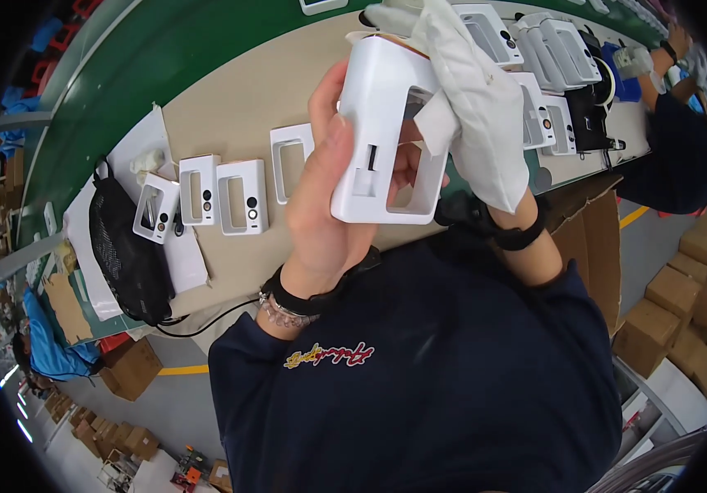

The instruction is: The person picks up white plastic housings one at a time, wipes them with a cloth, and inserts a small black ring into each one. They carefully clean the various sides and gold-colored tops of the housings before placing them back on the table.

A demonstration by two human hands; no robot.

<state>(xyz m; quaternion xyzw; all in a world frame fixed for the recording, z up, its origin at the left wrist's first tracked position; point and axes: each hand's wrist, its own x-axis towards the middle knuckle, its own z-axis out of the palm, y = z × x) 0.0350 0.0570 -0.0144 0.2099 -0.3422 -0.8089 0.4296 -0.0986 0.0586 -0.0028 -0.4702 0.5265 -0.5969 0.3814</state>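
White frame [362,123] is up in the air over the table [230,107], in front of my chest, tilted a bit, slotted face toward me. My left hand [321,181] is grasping it: thumb along the left side, fingertips visible through the window from behind. White cloth [489,115] hangs at the frame's right side, one corner overlapping the window. My right hand is hidden by the cloth, only the right wrist [522,218] shows below it; can't tell how the fingers are set. Black band [292,304] and a bracelet [284,317] on my left wrist, another dark band on the right. Left of my left hand, on the table: one frame [276,174] partly hidden by the hand, then two upright-looking frames side by side [242,226], then one tilted frame [146,226] on a white sheet [189,263]. Black mesh bag [127,255] just beside that one. Right of the cloth: a cluster of similar white frames [567,53], some overlapping, with a black pouch [588,123] near them. Another person's arm [663,59] comes in at far upper right, by a blue tray [625,82]. Open cardboard box [596,246] near my right elbow, more boxes [649,329] on the floor beyond.
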